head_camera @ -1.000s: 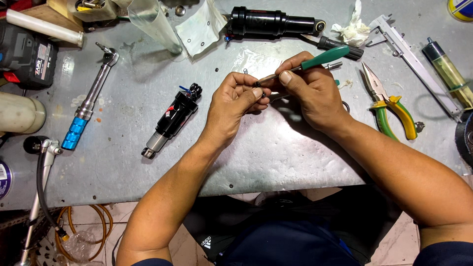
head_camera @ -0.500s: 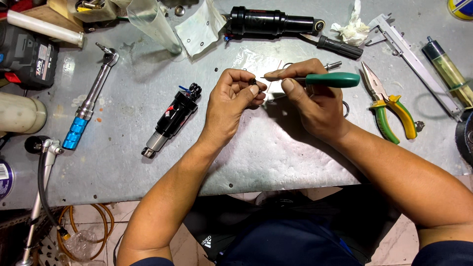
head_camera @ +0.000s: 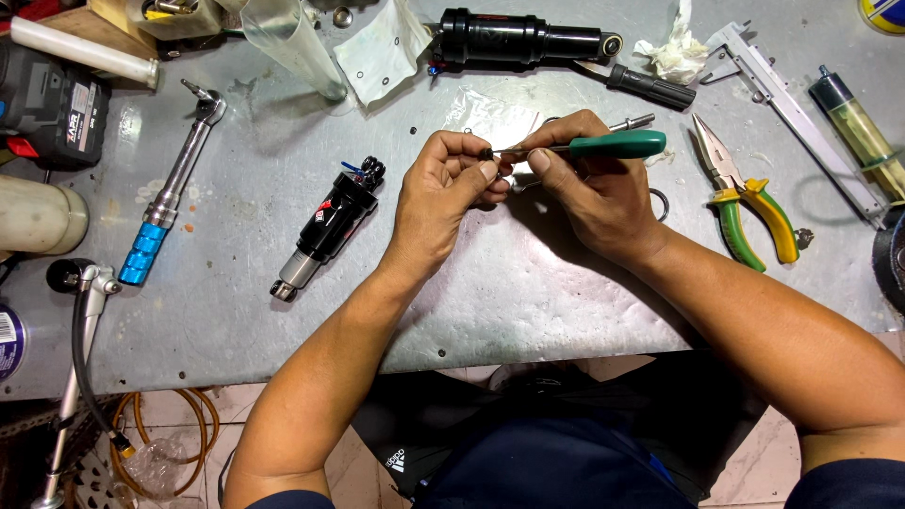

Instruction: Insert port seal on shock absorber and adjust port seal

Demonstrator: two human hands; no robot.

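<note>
My right hand point(head_camera: 584, 193) grips a thin pick tool with a green handle point(head_camera: 617, 144), held level, its metal tip pointing left. My left hand point(head_camera: 443, 188) pinches a small part at that tip; the part is mostly hidden by my fingers. Both hands hover over the grey metal bench point(head_camera: 528, 292). A small black shock absorber point(head_camera: 330, 226) lies to the left of my left hand. A dark ring point(head_camera: 658, 203) lies on the bench just right of my right hand.
A larger black shock point(head_camera: 518, 42) lies at the back. Green and yellow pliers point(head_camera: 745, 203) and a metal caliper point(head_camera: 792, 108) lie to the right. A blue-handled wrench point(head_camera: 165, 207) lies at left, near a black battery pack point(head_camera: 47, 113).
The green-handled pick has swung from a tilted pose to level, and both hands have shifted slightly up the bench while staying together.
</note>
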